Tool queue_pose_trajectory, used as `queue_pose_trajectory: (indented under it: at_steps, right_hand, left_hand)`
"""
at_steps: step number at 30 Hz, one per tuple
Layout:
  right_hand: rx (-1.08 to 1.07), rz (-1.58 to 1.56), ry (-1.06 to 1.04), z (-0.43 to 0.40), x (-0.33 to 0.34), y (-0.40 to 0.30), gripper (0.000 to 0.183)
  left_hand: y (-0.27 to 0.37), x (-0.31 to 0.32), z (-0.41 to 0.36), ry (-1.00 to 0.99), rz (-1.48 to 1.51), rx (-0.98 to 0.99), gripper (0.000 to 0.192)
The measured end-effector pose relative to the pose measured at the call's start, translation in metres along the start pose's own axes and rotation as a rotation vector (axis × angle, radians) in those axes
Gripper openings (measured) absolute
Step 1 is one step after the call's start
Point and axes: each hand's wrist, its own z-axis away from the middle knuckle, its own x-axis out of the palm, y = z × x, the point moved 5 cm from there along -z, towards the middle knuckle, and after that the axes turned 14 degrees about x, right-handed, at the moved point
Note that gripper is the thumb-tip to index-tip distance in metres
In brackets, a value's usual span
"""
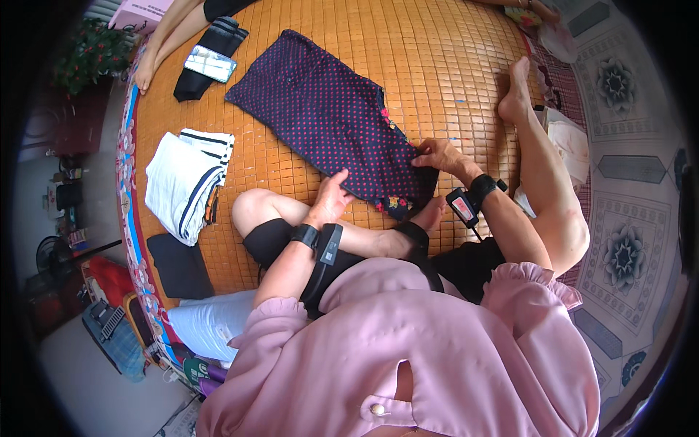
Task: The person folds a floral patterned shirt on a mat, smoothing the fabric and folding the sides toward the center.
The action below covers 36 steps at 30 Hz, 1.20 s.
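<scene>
A navy garment with red dots and floral trim (pixel 327 104) lies spread over the bamboo-tile mat (pixel 448 49) before me. At its lower left edge is my left hand (pixel 331 198), thumb raised and fingers partly under the cloth; whether it grips is unclear. My right hand (pixel 439 155) pinches the garment's right end between thumb and fingers. Both wrists wear black straps with small devices. Left of the garment rests a folded white garment with dark stripes (pixel 183 180), and below that a folded black cloth (pixel 180 266).
Another person's legs (pixel 169 41) extend at the upper left, and an arm (pixel 540 10) shows at the top right. A phone (pixel 210 63) lies on dark folded cloth (pixel 191 82). A light blue cloth (pixel 210 322) is beside my left hip. Patterned floor tiles border the mat.
</scene>
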Motion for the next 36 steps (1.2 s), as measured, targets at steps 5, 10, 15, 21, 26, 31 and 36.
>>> queue_pose_trajectory:
  at_steps: [5, 10, 15, 21, 26, 31, 36]
  right_hand:
    - [0.077, 0.141, -0.096, 0.014, 0.016, 0.004, 0.043]
    - [0.001, -0.153, -0.007, 0.003, 0.016, 0.013, 0.046]
    - [0.043, -0.509, -0.296, 0.02, 0.02, 0.014, 0.057]
    - [-0.013, -0.775, -0.448, 0.041, 0.034, 0.004, 0.064]
    - [-0.055, -1.055, -0.567, 0.06, 0.044, -0.029, 0.065]
    - [-0.033, -0.933, -0.615, 0.056, 0.047, -0.012, 0.053]
    - [0.002, -0.924, -0.508, 0.045, 0.041, 0.008, 0.048]
  left_hand:
    - [-0.016, 0.007, 0.026, -0.09, -0.056, -0.077, 0.032]
    - [0.017, 0.022, 0.023, -0.039, 0.038, 0.026, 0.027]
    - [0.041, 0.027, 0.018, 0.115, 0.15, 0.06, 0.034]
    - [0.065, 0.065, 0.018, 0.073, 0.202, 0.077, 0.031]
    - [0.068, 0.069, 0.031, 0.053, 0.289, 0.035, 0.026]
    - [0.037, 0.021, 0.041, 0.097, 0.235, 0.023, 0.026]
    - [0.013, 0.014, 0.045, 0.086, 0.274, -0.084, 0.025]
